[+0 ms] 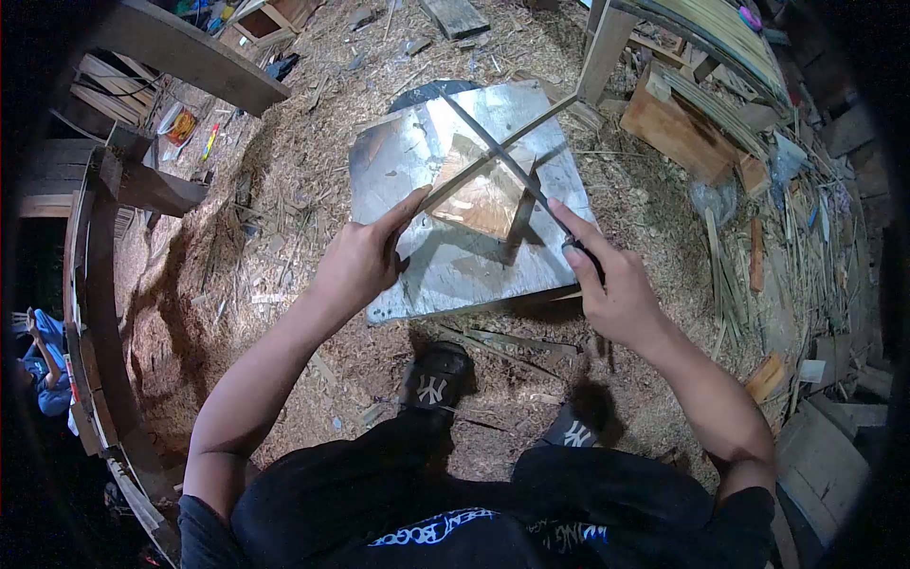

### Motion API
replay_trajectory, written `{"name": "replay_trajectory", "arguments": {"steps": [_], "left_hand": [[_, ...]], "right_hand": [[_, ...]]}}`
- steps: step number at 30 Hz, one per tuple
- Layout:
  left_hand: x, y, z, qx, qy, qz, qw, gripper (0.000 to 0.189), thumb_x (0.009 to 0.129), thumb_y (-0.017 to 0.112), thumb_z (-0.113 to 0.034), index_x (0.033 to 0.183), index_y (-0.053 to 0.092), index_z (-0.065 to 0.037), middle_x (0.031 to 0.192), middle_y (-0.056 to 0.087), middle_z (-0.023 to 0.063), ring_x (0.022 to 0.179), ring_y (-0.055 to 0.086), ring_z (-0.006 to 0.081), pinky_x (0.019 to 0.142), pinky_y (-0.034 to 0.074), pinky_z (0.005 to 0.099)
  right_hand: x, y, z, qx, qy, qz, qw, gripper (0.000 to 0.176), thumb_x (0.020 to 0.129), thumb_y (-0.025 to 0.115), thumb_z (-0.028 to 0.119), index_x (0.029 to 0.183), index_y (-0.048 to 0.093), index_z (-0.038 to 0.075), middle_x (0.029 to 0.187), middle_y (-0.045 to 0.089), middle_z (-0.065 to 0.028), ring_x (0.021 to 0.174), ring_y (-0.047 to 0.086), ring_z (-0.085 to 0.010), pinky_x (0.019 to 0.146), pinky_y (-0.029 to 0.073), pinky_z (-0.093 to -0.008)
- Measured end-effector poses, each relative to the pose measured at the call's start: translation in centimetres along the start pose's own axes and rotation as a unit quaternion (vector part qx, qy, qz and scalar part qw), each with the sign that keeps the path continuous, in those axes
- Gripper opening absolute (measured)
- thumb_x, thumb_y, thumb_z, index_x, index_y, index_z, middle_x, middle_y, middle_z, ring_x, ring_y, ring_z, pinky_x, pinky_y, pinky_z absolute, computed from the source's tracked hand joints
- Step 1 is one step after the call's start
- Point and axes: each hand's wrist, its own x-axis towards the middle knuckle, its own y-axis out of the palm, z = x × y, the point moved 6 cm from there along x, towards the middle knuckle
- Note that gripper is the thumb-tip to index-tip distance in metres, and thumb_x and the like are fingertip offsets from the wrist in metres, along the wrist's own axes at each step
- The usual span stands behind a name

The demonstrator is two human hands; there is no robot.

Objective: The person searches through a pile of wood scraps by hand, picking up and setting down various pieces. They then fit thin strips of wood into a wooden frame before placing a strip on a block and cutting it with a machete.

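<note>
My left hand (365,251) is closed on the near end of a thin wooden strip (543,116), which slants up to the right. My right hand (616,280) grips the dark handle of a long knife-like blade (469,121). The blade points up and to the left and crosses the strip; whether they touch is hard to tell. Beneath them a light wooden block (479,199) rests on a grey-white board (384,275).
Wood shavings (275,204) cover the ground. Wooden beams (194,57) stand at upper left, beside a plastic tub (177,124). A wooden box (678,128) and scraps lie at the right. Another person (47,365) is at the far left edge.
</note>
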Motion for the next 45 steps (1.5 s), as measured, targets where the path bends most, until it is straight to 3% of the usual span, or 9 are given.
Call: {"name": "replay_trajectory", "arguments": {"steps": [2, 5, 7, 11, 12, 20, 28, 41, 45], "left_hand": [[0.1, -0.2, -0.3, 0.009, 0.017, -0.01, 1.0, 0.091, 0.074, 0.064, 0.003, 0.153, 0.032, -0.027, 0.075, 0.066, 0.0251, 0.068, 0.067, 0.0432, 0.067, 0.055, 0.0522], [0.0, -0.3, -0.2, 0.005, -0.02, 0.011, 1.0, 0.077, 0.082, 0.062, 0.0, 0.15, 0.039, -0.027, 0.078, 0.065, 0.0261, 0.075, 0.068, 0.0427, 0.071, 0.055, 0.0504], [0.5, 0.1, 0.9, -0.04, 0.004, -0.022, 0.999, 0.066, 0.088, 0.06, -0.004, 0.149, 0.043, -0.025, 0.076, 0.066, 0.0226, 0.071, 0.069, 0.038, 0.07, 0.054, 0.0467], [1.1, -0.8, 0.8, -0.199, -0.039, 0.06, 0.977, 0.037, 0.101, 0.05, -0.014, 0.137, 0.057, -0.012, 0.111, 0.07, 0.0199, 0.101, 0.07, 0.0319, 0.089, 0.052, 0.0418], [1.2, -0.9, 0.2, -0.218, 0.002, 0.068, 0.974, 0.038, 0.104, 0.051, -0.024, 0.139, 0.055, -0.01, 0.063, 0.05, 0.0001, 0.055, 0.043, 0.009, 0.054, 0.041, 0.029], [0.5, 0.5, -0.6, -0.174, -0.1, 0.121, 0.972, 0.052, 0.104, 0.047, -0.044, 0.08, 0.064, -0.001, 0.058, 0.05, 0.0023, 0.053, 0.047, 0.0123, 0.052, 0.04, 0.0331], [-0.7, 2.1, -0.1, -0.212, -0.178, 0.157, 0.948, 0.06, 0.103, 0.046, -0.049, 0.069, 0.062, -0.002, 0.053, 0.048, 0.0009, 0.05, 0.045, 0.0123, 0.05, 0.037, 0.0329], [-1.1, 2.4, -0.3, -0.219, -0.199, 0.152, 0.943, 0.061, 0.103, 0.048, -0.047, 0.064, 0.057, -0.001, 0.053, 0.047, 0.0006, 0.051, 0.042, 0.0124, 0.051, 0.036, 0.0342], [-1.0, 3.0, -0.1, -0.244, -0.19, 0.157, 0.938, 0.061, 0.103, 0.048, -0.047, 0.064, 0.057, -0.001, 0.053, 0.046, 0.0002, 0.051, 0.041, 0.0122, 0.051, 0.035, 0.034]], "right_hand": [[0.1, -0.9, 0.1, -0.025, -0.065, -0.051, 0.996, 0.045, 0.103, 0.047, 0.017, 0.147, 0.047, 0.023, 0.1, 0.072, -0.0214, 0.051, 0.058, -0.0147, 0.054, 0.052, -0.0307], [0.1, -2.1, -0.6, 0.227, 0.281, 0.124, 0.924, 0.044, 0.105, 0.045, 0.025, 0.149, 0.043, 0.024, 0.073, 0.062, -0.0097, 0.04, 0.046, -0.0121, 0.043, 0.045, -0.0264], [-0.4, -1.8, -0.4, 0.573, 0.362, 0.094, 0.729, 0.047, 0.107, 0.043, 0.033, 0.153, 0.036, 0.025, 0.061, 0.043, 0.0, 0.038, 0.037, -0.0075, 0.038, 0.036, -0.0223], [-1.0, -2.3, -0.9, 0.363, 0.286, 0.01, 0.887, 0.053, 0.106, 0.044, 0.037, 0.153, 0.032, 0.018, 0.057, 0.043, 0.0006, 0.039, 0.037, -0.0069, 0.037, 0.035, -0.0239], [-1.4, -2.6, -0.9, 0.368, 0.29, -0.031, 0.883, 0.045, 0.106, 0.045, 0.038, 0.141, 0.047, 0.009, 0.056, 0.043, 0.0007, 0.038, 0.038, -0.0071, 0.037, 0.035, -0.0242], [-3.9, -2.3, -3.0, 0.15, 0.227, -0.004, 0.962, 0.039, 0.104, 0.049, 0.039, 0.094, 0.059, 0.002, 0.056, 0.048, 0.0007, 0.049, 0.046, -0.0075, 0.047, 0.036, -0.0272], [-3.6, -0.2, -2.7, 0.031, 0.159, 0.047, 0.986, 0.037, 0.102, 0.053, 0.035, 0.098, 0.06, -0.002, 0.068, 0.061, -0.0176, 0.062, 0.064, -0.0305, 0.058, 0.046, -0.0398], [-2.2, -1.6, 0.7, -0.014, -0.023, -0.071, 0.997, 0.034, 0.101, 0.054, 0.032, 0.103, 0.055, -0.002, 0.07, 0.062, -0.0188, 0.062, 0.066, -0.0358, 0.056, 0.049, -0.0411], [-2.7, 0.9, -2.4, -0.036, 0.125, 0.022, 0.991, 0.037, 0.102, 0.052, 0.031, 0.091, 0.053, -0.004, 0.062, 0.059, -0.0193, 0.059, 0.064, -0.0365, 0.055, 0.045, -0.0456]]}}
